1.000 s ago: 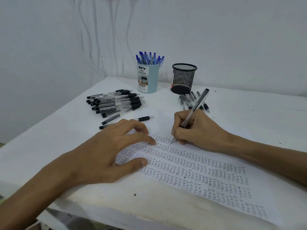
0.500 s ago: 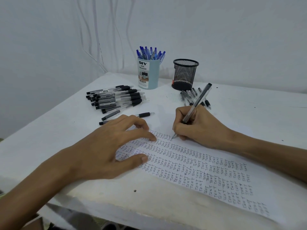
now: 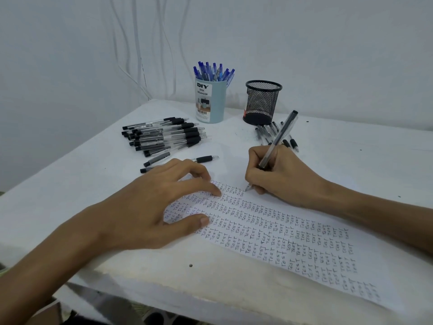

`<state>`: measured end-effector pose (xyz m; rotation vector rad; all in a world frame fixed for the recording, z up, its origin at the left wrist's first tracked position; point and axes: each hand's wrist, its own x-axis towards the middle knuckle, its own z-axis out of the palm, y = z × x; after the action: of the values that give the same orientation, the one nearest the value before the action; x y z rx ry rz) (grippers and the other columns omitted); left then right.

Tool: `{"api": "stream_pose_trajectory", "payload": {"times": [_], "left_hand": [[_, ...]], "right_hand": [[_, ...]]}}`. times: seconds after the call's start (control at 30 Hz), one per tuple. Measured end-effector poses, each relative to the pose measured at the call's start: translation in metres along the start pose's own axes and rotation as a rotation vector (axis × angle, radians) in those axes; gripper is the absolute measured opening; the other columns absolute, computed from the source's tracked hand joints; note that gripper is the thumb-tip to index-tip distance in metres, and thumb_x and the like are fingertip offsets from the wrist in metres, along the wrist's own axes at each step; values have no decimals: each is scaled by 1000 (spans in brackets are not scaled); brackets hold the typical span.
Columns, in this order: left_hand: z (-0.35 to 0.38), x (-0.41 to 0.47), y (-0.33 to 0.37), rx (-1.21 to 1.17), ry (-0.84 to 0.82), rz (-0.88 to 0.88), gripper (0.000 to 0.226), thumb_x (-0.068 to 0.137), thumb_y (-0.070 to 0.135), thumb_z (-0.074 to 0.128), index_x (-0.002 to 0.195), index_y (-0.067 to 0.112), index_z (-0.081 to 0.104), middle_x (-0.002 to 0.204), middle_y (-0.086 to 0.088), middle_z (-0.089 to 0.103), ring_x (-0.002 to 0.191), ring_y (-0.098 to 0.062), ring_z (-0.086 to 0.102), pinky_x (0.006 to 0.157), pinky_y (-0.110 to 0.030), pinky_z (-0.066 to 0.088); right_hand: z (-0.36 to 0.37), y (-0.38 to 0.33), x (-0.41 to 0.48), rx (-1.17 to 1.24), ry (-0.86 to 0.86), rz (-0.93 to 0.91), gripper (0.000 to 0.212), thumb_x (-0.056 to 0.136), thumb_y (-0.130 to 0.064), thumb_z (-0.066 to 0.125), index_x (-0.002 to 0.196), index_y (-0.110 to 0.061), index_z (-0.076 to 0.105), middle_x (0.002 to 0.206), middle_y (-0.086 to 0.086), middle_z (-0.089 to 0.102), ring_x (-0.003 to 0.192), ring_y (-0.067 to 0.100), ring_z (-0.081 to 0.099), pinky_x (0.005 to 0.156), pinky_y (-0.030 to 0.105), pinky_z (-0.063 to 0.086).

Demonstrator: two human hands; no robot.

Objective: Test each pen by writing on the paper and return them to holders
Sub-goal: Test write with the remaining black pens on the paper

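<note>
My right hand (image 3: pixel 278 174) grips a clear pen with a black cap end (image 3: pixel 278 139), its tip touching the paper (image 3: pixel 304 231) at the end of the top row of "TEST" words. My left hand (image 3: pixel 150 207) presses on the left end of the sheet, fingertips and thumb spread on it. A pile of black-grip pens (image 3: pixel 164 134) lies at the left of the table. A smaller group of pens (image 3: pixel 269 132) lies in front of the black mesh holder (image 3: pixel 262 102). The light blue holder (image 3: pixel 210 102) stands full of blue pens.
Two loose pens (image 3: pixel 203 158) lie just beyond my left hand's fingers. The white table (image 3: pixel 363 165) meets a white wall behind the holders; its near edge runs under my left forearm. White cables hang down the wall at the back left.
The pen tip has shifted slightly along the top row while writing. My left hand stays in place on the paper. The view has dropped a little.
</note>
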<state>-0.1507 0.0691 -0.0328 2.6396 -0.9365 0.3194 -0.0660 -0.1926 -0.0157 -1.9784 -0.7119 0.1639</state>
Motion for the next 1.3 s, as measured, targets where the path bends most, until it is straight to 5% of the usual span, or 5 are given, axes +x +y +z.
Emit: {"api": "stream_pose_trajectory", "payload": {"times": [0.17,0.5,0.63,0.9,1.3], "left_hand": [[2,-2,-1,-52,33,-26,38,98,58,55,128,34,51,137,22,49,133,-10,50,105,-32,42],[4,-1,0,-45,131,-93,17,99,48,55,112,36,55,122,21,52,121,-18,54,95,-38,48],[5,-1,-2,-42,133,-78,19,100,49,53,113,36,56,123,21,52,121,-18,54,95,-37,48],[6,-2,-3,-35,138,-78,17,100,49,52,113,38,55,124,22,51,122,-18,52,96,-37,48],[6,-2,-3,-30,147,-85,18,99,53,50,112,41,53,123,25,51,122,-15,52,95,-36,47]], "right_hand": [[-3,-3,4,344,151,148,33,99,-14,53,67,-13,55,54,9,55,39,15,35,39,20,22],[-4,2,5,403,141,46,11,97,-21,62,96,-10,61,74,10,65,51,18,58,41,20,41],[-3,-3,6,523,139,124,38,101,-35,54,82,-4,64,79,15,66,63,27,69,55,24,58],[-7,-7,9,651,127,187,61,102,-59,27,82,-10,57,72,13,63,53,27,58,40,25,39],[-26,-8,24,330,150,205,43,104,-44,49,101,-5,68,64,2,55,48,15,54,37,20,30]]}}
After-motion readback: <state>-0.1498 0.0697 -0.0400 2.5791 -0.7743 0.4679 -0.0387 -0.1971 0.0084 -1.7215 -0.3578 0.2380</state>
